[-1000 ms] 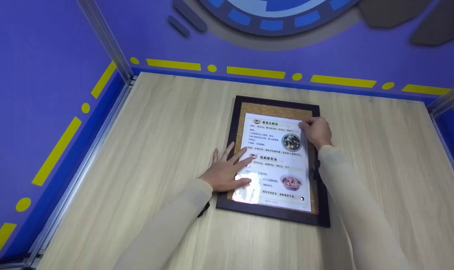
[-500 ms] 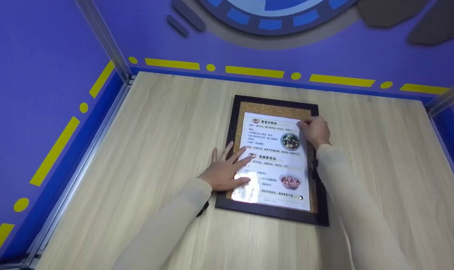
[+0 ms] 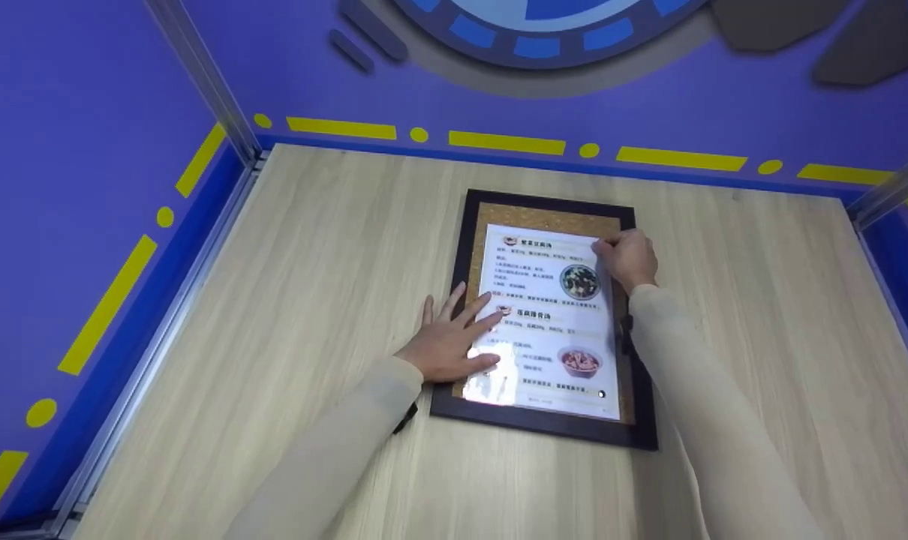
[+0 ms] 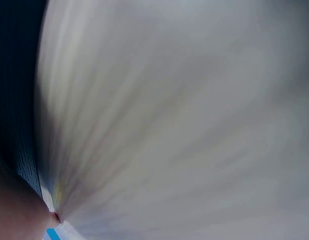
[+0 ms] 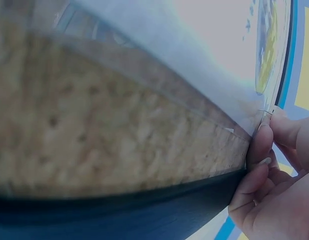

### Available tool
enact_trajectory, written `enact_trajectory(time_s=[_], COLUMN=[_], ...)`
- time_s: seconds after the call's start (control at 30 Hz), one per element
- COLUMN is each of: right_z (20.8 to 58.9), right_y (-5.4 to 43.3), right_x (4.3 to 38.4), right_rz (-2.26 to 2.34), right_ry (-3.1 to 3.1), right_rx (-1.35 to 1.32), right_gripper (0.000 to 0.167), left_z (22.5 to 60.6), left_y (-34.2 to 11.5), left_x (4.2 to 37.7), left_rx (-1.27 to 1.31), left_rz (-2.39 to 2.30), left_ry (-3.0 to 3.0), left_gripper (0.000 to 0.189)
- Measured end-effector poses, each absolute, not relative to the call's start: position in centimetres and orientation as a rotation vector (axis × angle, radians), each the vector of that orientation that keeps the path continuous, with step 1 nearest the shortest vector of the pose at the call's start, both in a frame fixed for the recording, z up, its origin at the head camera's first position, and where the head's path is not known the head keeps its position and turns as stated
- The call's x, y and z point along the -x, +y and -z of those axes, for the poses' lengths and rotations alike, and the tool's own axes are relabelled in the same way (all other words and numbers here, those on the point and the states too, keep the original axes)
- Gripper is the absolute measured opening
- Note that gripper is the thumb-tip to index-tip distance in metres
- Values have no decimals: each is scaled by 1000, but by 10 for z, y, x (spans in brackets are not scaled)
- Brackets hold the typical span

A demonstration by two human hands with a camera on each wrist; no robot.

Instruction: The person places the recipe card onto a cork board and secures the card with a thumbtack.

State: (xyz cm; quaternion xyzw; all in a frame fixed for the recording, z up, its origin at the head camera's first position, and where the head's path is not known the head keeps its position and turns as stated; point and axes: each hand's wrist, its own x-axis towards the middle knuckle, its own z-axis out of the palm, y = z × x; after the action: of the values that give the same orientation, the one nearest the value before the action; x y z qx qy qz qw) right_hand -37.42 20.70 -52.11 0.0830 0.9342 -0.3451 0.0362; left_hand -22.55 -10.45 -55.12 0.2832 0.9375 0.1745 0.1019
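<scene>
Printed sheet (image 3: 544,330) lies on a framed corkboard (image 3: 540,424), left hand (image 3: 449,346) splayed, right hand (image 3: 629,259) pinching a pin (image 5: 265,111).

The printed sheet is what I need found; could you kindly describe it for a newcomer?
On the pale wood-grain table lies a dark-framed corkboard. The printed sheet lies on it; unlike the brown cork beside it, it is white, with food pictures.
</scene>
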Motion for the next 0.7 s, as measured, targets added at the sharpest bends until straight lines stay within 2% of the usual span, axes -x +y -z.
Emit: enact_trajectory(time_s=[0.7], right_z=[522], right_y=[204], right_x=[377], right_rz=[1042], right_ry=[2863], right_rx=[-302], right_gripper=[28], left_z=[550], left_y=[-104], left_x=[225], left_rx=[-830], left_rz=[-512], left_ry=[2754], left_gripper=[73])
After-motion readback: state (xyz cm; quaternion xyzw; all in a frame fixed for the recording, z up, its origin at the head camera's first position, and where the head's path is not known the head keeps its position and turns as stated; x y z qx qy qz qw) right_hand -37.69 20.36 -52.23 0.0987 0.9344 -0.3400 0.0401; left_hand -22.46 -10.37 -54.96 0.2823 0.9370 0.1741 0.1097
